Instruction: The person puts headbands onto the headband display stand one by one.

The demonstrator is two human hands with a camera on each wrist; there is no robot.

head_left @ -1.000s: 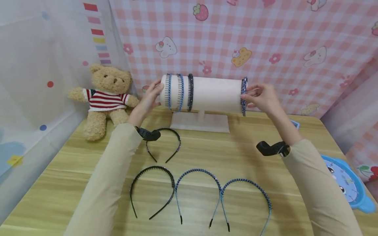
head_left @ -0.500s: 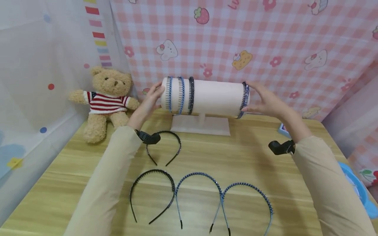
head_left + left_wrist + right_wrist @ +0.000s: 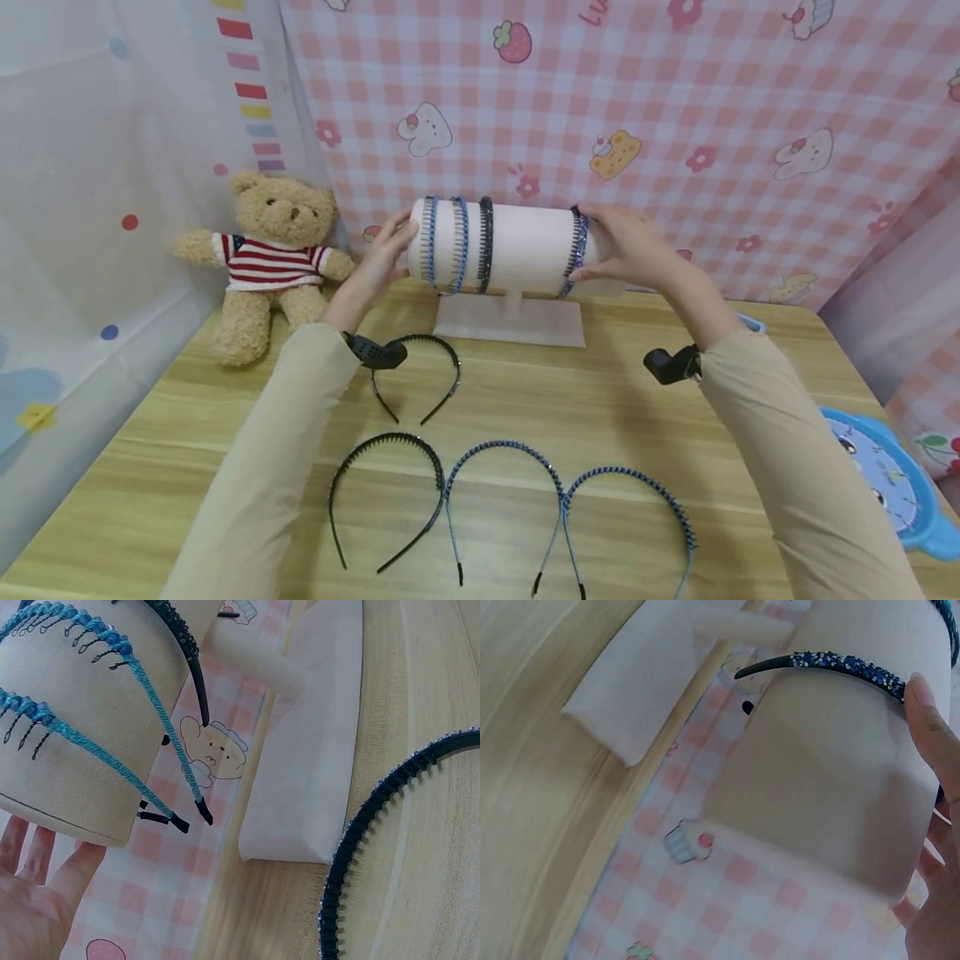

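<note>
A pale cylindrical headband stand [image 3: 528, 250] carries two blue headbands [image 3: 429, 242] and a black headband [image 3: 486, 246] towards its left. My left hand [image 3: 381, 260] touches the stand's left end; in the left wrist view its fingers reach up straight against the end edge. Farther right on the roll sits a glittery dark-blue headband [image 3: 578, 250] with comb teeth. My right hand [image 3: 633, 250] grips this headband, with the thumb low in front and a finger at the top. The thumb presses the sequined band [image 3: 847, 666] in the right wrist view; the other fingers are partly hidden behind the roll.
Several loose headbands lie on the wooden table [image 3: 525, 392]: one black [image 3: 456, 367] near the stand's base, another black [image 3: 386, 437] in front, and two blue [image 3: 504, 443]. A teddy bear [image 3: 277, 258] sits at left, and a blue clock [image 3: 892, 475] lies at right.
My right hand has slid the glittery headband leftwards along the roll from its right end. It earlier pinched the band at its side and now spans it. The left hand stays at the left end.
</note>
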